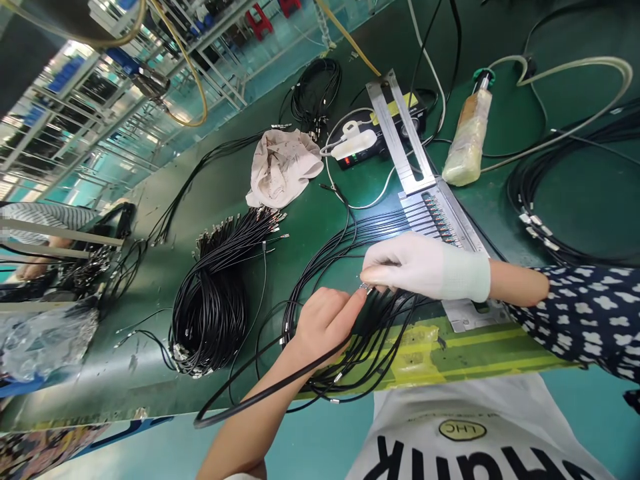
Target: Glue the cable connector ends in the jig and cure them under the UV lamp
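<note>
My bare left hand [325,320] pinches the small metal connector [364,288] at the end of a thin black cable [280,383], which loops down past the table's front edge. My right hand [425,265], in a white glove, is closed on the same connector from the other side. Both hands rest over a loose bunch of black cables [360,333] near the front edge. Behind the right hand lies a metal jig [440,213] with several cable ends lined up in its slots.
A thick coil of black cables [213,303] lies to the left on the green table [125,373]. A crumpled rag [283,167], a small black box [383,130], a wrapped tool [467,140] and more cable coils [560,200] sit further back. Another person's striped sleeve [45,217] shows at the far left.
</note>
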Demonstrator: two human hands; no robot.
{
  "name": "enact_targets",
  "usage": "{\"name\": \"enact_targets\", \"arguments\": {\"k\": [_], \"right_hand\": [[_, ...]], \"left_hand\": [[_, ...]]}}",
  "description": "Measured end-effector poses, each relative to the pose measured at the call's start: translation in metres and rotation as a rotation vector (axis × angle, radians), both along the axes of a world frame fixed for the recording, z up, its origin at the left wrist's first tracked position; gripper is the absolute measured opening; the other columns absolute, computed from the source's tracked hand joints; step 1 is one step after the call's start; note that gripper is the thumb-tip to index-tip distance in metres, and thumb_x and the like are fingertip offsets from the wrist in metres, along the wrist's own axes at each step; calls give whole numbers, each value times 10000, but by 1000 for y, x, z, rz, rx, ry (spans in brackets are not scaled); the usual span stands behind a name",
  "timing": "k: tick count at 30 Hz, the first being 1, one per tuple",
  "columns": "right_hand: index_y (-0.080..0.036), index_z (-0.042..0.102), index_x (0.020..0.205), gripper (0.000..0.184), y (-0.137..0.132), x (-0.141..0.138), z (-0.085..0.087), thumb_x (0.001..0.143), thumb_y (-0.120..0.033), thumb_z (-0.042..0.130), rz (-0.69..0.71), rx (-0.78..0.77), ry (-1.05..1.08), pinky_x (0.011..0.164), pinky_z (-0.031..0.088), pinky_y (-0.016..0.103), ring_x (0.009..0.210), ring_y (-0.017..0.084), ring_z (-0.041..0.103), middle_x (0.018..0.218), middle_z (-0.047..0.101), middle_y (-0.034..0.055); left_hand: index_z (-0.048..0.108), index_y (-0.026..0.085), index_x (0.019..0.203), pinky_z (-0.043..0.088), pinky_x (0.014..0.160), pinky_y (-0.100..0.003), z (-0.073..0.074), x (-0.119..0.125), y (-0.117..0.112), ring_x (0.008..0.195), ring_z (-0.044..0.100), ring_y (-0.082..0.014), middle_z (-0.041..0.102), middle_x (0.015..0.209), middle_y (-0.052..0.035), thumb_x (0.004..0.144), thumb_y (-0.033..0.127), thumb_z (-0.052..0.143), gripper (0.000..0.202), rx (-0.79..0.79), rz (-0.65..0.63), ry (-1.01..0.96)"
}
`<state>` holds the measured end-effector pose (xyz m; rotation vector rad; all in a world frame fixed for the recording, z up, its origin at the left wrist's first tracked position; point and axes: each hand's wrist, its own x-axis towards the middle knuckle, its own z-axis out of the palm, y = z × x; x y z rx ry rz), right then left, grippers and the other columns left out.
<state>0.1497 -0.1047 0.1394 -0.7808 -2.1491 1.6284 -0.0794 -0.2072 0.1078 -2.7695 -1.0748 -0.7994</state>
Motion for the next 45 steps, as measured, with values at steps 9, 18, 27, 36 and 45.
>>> {"name": "enact_targets", "arguments": {"k": [9, 18, 27, 36, 45], "right_hand": [[-192, 663, 781, 279, 0, 1, -2, 932, -394, 545, -6, -22, -40, 647, 410, 255, 717, 145, 615, 736, 684, -11], [-185, 669, 787, 272, -1, 2, -4, 940, -378, 553, -2, -35, -19, 623, 424, 248, 693, 135, 617, 731, 689, -20], [-176, 670, 787, 278, -1, 2, -2, 953, -362, 546, -3, -43, -32, 624, 421, 248, 696, 134, 617, 742, 692, -10], [-172, 675, 873, 238, 1, 7, -16, 959, -348, 539, -117, -13, 13, 658, 457, 252, 691, 136, 626, 735, 686, -5], [-179, 674, 1108, 255, 14, 97, -24, 984, -367, 554, -505, -56, 33, 679, 529, 277, 719, 153, 630, 828, 696, 34]], "left_hand": [[358, 137, 1523, 428, 650, -284, 8, 4, 0, 688, 525, -170, 607, 788, -45, 951, 55, 415, 580, -22, 32, 103], [461, 116, 1437, 429, 654, -279, 5, 3, 0, 716, 556, -171, 640, 843, -73, 926, 18, 492, 521, 28, 34, 76], [409, 107, 1497, 459, 684, -287, -2, -5, 2, 754, 615, -175, 671, 870, -83, 884, -34, 489, 635, -22, -4, -12], [494, 222, 1448, 509, 763, -290, -6, -14, 5, 813, 653, -173, 709, 953, -59, 931, 69, 517, 540, -143, 140, 12], [529, 134, 1408, 381, 1160, -559, 2, -62, 38, 1367, 456, -368, 490, 1427, -195, 946, 359, 560, 516, -460, 614, 64]]}}
